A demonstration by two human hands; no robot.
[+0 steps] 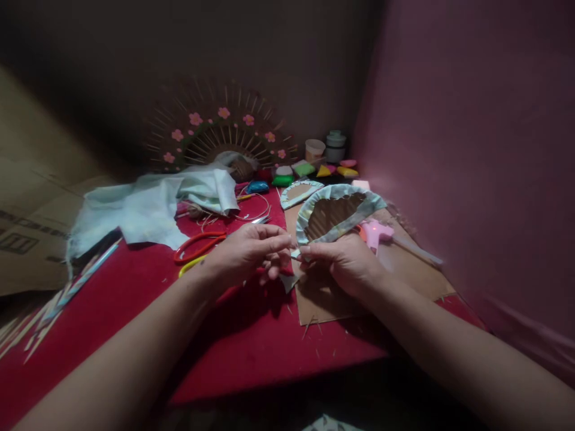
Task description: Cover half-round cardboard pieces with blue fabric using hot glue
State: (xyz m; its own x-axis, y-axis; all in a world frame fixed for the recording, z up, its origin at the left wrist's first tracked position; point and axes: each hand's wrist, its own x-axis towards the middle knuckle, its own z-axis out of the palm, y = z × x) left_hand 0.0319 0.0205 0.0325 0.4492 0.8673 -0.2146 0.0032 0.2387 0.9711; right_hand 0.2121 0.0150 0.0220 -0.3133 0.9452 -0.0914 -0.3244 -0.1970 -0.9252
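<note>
Pinching fabric-edged cardboard piece (339, 209): right hand (354, 263); left fingers (276, 242) nearly closed.

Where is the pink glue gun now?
In the head view, the pink glue gun lies on the cardboard, just right of the right hand.

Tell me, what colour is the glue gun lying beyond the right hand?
The glue gun is pink; it shows best in the head view.

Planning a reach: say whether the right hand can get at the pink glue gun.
Probably yes: the glue gun lies just beside the right hand, though that hand holds the fabric-edged piece.
</note>
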